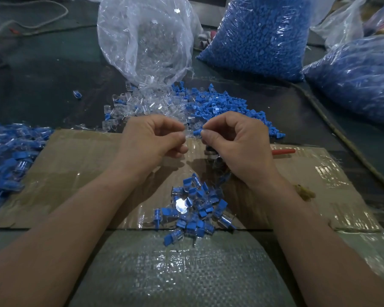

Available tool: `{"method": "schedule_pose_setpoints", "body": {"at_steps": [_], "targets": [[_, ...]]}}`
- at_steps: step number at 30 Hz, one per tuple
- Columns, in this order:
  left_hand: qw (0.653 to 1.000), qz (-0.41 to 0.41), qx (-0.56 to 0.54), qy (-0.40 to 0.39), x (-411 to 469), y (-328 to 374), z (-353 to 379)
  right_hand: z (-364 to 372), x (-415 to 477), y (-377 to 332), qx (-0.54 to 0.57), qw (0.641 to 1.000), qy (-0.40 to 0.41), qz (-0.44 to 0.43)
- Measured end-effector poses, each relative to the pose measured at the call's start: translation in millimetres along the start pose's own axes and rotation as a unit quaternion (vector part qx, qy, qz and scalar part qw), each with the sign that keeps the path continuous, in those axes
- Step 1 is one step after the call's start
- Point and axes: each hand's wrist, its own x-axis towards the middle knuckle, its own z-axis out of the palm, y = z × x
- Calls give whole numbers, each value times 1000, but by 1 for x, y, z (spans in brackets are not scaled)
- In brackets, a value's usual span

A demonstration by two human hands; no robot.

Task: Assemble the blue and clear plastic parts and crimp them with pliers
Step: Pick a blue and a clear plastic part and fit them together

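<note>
My left hand pinches a clear plastic part between thumb and forefinger. My right hand pinches a blue plastic part and points it at the clear one, the two almost touching. Pliers lie partly hidden under my right palm, with their metal head and a red handle showing. A pile of assembled blue-and-clear pieces lies on the cardboard sheet near me. Loose clear parts and loose blue parts are heaped just beyond my hands.
A clear bag of clear parts stands at the back. Two bags of blue parts sit at the back right. A bag of assembled pieces lies at the left. A rope runs along the right.
</note>
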Motion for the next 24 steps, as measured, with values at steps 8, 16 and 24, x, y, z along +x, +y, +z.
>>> {"method": "schedule_pose_setpoints", "body": {"at_steps": [8,16,24], "targets": [[999,30,19,-20,-2,0,2,7,-1,-2,-50,998,-5,-23],[997,56,38,-23,-3,0,0,8,-3,-2,0,999,-46,4],[998,43,-19,-46,-4,6,1,6,-2,0,74,995,-65,17]]}}
